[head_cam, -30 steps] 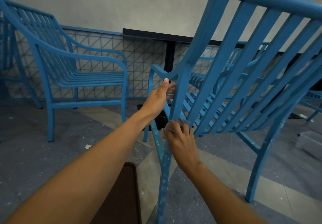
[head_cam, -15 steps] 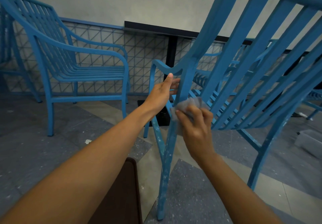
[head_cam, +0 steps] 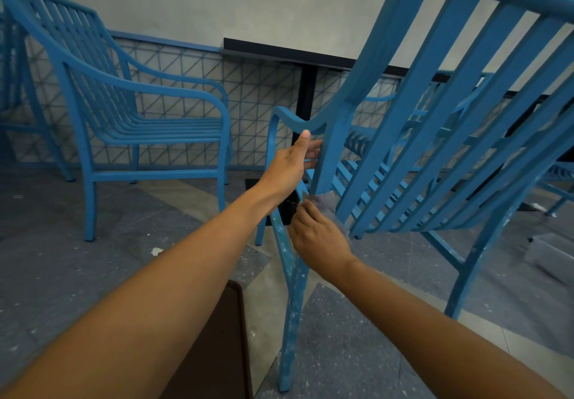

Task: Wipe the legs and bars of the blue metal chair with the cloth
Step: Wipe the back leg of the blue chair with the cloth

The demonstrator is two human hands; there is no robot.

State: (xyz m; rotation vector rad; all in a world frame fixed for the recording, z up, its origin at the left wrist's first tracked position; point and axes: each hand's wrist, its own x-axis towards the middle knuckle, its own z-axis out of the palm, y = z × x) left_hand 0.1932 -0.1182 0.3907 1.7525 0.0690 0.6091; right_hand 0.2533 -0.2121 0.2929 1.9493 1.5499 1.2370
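Observation:
A blue metal chair fills the right half of the head view, seen from behind and tilted toward me. My left hand grips the rear upright just under the armrest. My right hand presses a grey cloth against the same rear leg where it meets the seat. The leg below my hand is speckled with white spots. Most of the cloth is hidden under my fingers.
A second blue chair stands at the left on the grey tiled floor. A black table on a post stands against the mesh-panelled wall behind. A dark brown object lies at the bottom edge. A grey box sits at the right.
My right hand with the cloth rose up the rear leg, then slid back down toward the seat joint. My left hand kept its hold on the upright.

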